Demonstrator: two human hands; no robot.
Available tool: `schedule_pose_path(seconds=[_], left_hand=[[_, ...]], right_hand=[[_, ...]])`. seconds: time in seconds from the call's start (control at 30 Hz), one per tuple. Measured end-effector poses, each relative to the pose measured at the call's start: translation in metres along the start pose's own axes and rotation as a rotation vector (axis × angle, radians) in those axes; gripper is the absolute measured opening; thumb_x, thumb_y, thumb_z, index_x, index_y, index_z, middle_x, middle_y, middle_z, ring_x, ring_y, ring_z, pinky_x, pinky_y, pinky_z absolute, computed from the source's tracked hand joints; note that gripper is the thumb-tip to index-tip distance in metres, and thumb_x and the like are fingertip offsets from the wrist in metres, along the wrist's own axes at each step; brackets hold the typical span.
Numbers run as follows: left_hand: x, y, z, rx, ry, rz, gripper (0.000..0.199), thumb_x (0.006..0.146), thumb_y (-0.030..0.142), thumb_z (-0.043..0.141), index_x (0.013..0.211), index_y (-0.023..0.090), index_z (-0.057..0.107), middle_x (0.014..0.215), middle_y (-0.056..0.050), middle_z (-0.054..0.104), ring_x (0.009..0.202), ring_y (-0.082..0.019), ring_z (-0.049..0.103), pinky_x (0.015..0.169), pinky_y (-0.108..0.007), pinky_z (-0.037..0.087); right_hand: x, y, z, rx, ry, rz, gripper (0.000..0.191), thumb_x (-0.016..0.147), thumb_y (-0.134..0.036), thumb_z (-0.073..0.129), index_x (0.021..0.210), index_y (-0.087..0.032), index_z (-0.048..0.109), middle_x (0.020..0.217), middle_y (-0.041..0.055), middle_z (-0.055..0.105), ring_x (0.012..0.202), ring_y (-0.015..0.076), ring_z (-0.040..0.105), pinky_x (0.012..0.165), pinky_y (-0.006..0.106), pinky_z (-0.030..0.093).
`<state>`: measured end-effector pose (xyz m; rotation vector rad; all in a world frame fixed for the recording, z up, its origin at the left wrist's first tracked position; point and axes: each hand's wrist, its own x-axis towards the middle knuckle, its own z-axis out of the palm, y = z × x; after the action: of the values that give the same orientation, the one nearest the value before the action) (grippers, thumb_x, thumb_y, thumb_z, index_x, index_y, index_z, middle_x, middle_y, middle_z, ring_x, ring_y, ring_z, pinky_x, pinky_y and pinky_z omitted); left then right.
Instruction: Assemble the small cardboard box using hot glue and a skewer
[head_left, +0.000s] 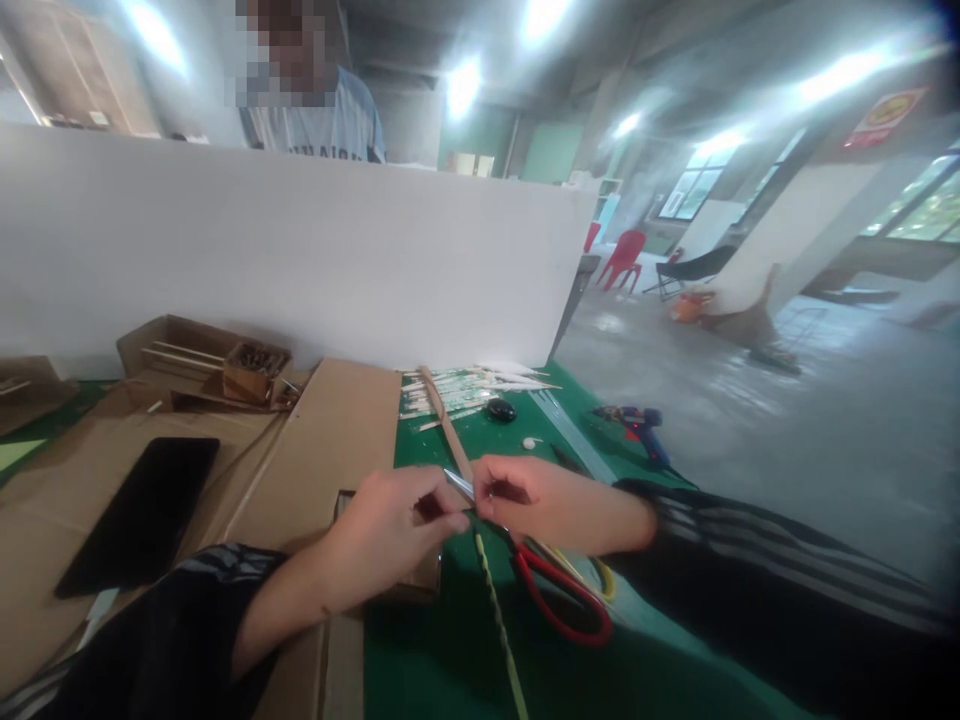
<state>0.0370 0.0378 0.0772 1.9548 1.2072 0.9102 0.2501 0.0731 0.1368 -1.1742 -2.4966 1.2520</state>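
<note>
My left hand [397, 520] and my right hand [532, 500] come together over the green table, thumb and fingers pinched on both. A thin twisted yellow-green strand [491, 595] runs from their fingertips down towards the near edge; its upper end is hidden at the pinch. Scissors with red handles [566, 600] lie under my right hand, their blade [459, 484] pointing out between the hands. Yellow handles [600, 575] show beside the red ones. A flat brown strip [448, 425] extends away just beyond my fingers.
Cardboard [330, 430] covers the left side, with a black phone [142, 515] and a small box of dark sticks [256, 372]. White-wrapped sticks [457, 392], a black oval object [501, 410] and a glue gun [641, 430] lie farther back. Behind a white partition [300, 250] is a person [315, 125].
</note>
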Motion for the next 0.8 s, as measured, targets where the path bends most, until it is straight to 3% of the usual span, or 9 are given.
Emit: schedule_pose_path(seconds=[0.13,0.37,0.6,0.8], left_hand=[[0.000,0.000,-0.002,0.046,0.032,0.031,0.014,0.085,0.028,0.073,0.074,0.022,0.065,0.071,0.006,0.067,0.067,-0.012,0.060,0.061,-0.021,0.041],[0.001,-0.002,0.000,0.079,0.091,0.145,0.012,0.081,0.023,0.078,0.074,0.022,0.068,0.070,0.005,0.065,0.064,-0.012,0.056,0.060,-0.021,0.043],[0.001,-0.001,0.001,-0.040,0.157,0.342,0.011,0.082,0.020,0.078,0.077,0.020,0.069,0.100,-0.003,0.073,0.096,-0.018,0.067,0.083,-0.027,0.052],[-0.003,0.001,0.004,-0.047,0.132,0.416,0.010,0.086,0.022,0.075,0.081,0.019,0.067,0.085,-0.001,0.075,0.080,-0.016,0.069,0.074,-0.025,0.052]], right_hand=[[-0.005,0.003,-0.002,0.202,-0.036,0.032,0.025,0.096,-0.041,0.051,0.093,-0.016,0.052,0.080,-0.0005,0.056,0.065,0.0114,0.056,0.063,0.025,0.046],[-0.007,0.007,-0.002,0.291,-0.043,0.049,0.033,0.095,-0.049,0.055,0.093,-0.016,0.051,0.075,-0.0021,0.055,0.062,0.0095,0.055,0.059,0.023,0.045],[-0.005,0.009,0.003,0.411,-0.083,0.048,0.042,0.089,-0.057,0.060,0.091,-0.016,0.051,0.072,-0.0034,0.054,0.057,0.0074,0.054,0.053,0.020,0.043],[-0.002,0.007,0.015,0.474,-0.055,0.025,0.045,0.086,-0.060,0.062,0.091,-0.016,0.052,0.071,-0.0032,0.054,0.055,0.0078,0.053,0.048,0.019,0.041]])
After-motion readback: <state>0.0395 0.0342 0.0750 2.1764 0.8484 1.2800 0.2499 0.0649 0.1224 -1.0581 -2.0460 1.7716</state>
